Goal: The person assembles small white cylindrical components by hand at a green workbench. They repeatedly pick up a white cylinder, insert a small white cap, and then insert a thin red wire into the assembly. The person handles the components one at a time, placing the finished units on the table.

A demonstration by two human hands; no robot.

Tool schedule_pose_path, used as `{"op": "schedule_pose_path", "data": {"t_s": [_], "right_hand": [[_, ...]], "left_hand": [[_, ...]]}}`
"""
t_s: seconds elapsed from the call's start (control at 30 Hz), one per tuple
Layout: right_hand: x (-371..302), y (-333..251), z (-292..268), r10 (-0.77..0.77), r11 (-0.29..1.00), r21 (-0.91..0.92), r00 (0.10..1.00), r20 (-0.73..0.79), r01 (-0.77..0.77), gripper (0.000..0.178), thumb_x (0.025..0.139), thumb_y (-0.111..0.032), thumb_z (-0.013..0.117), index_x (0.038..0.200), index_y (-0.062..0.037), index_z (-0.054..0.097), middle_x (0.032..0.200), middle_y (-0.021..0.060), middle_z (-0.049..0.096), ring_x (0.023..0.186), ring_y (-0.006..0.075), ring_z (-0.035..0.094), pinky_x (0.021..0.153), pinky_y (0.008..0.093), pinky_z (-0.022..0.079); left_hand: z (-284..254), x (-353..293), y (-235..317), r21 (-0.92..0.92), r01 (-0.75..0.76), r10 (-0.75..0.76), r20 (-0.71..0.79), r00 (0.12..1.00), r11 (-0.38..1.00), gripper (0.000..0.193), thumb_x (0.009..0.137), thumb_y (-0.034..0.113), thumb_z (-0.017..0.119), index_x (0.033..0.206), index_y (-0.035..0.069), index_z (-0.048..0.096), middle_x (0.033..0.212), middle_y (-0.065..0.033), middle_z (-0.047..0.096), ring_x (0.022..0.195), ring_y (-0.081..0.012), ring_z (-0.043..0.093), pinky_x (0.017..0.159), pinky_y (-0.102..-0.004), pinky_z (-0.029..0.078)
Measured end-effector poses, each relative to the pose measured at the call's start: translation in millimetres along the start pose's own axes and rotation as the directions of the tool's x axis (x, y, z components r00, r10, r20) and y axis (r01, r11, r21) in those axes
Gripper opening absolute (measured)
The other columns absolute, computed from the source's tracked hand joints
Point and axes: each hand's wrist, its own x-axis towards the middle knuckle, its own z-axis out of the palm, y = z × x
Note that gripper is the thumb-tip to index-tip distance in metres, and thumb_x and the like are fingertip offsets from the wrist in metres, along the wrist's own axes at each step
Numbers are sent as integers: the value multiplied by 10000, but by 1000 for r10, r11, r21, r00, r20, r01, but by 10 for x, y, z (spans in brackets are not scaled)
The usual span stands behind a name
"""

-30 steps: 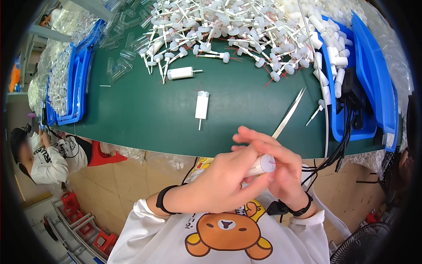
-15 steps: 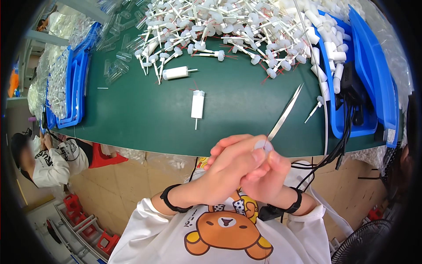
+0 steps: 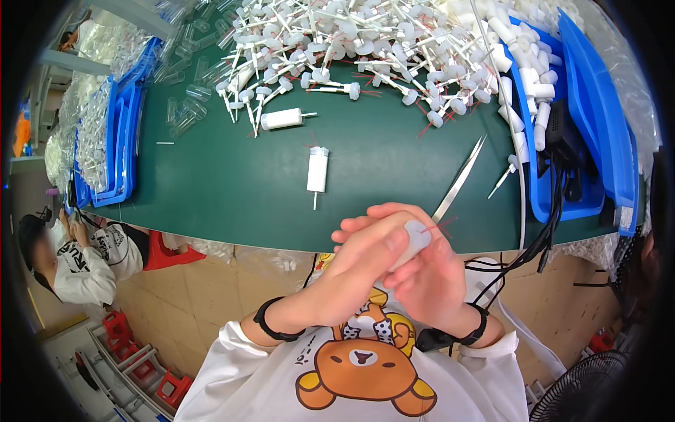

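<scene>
A white cylinder with a round, pale end cap and thin red wires [image 3: 413,243] lies between my hands in front of the table edge. My left hand [image 3: 369,243] is closed around it, the thumb along its side below the cap. My right hand [image 3: 437,285] is open beside it, palm partly showing, with fingers against its lower part. Beyond my hands, metal tweezers [image 3: 460,179] lie on the green table [image 3: 246,190]. Two similar white cylinders with thin stems lie farther off: one upright in view [image 3: 318,169], one sideways [image 3: 283,119].
A large heap of white stemmed parts with red wires [image 3: 344,42] covers the back. Clear tubes [image 3: 188,112] lie at left. Blue bins [image 3: 538,204] with white cylinders and black cables [image 3: 555,197] are at right. Another person [image 3: 77,260] sits at far left.
The white cylinder has tilted, so more of its side and its red wires show. My right thumb has come off the cap and my right hand has opened.
</scene>
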Motion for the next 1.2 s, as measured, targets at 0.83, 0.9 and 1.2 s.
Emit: {"op": "schedule_pose_path", "data": {"t_s": [0.83, 0.9, 1.2], "right_hand": [[-41, 169, -289, 54, 991, 127, 997, -46, -48, 619, 866, -447, 393, 1222, 59, 397, 856, 105, 565, 799, 159, 562, 686, 252, 466], [-47, 102, -197, 68, 989, 132, 996, -57, -60, 643, 874, -466, 365, 1257, 50, 368, 909, 89, 540, 849, 146, 536, 722, 249, 445], [-64, 2, -84, 145, 989, 8, 987, -64, -144, 620, 880, -452, 347, 1261, 36, 360, 1085, 114, 482, 1016, 173, 474, 871, 304, 392]], "left_hand": [[36, 137, -64, -165, 43, -67, -137, 988, 985, 440, 946, 399, 272, 887, 13, 473, 654, -22, 433, 555, -95, 376, 530, -232, 339], [19, 118, -58, -179, 80, -103, -124, 987, 981, 439, 949, 396, 266, 831, 22, 466, 604, -9, 405, 516, -93, 350, 499, -231, 317], [-20, 8, -78, -286, 70, -99, -91, 991, 956, 357, 920, 323, 287, 752, 50, 443, 565, 6, 368, 496, -95, 315, 474, -238, 285]]}}
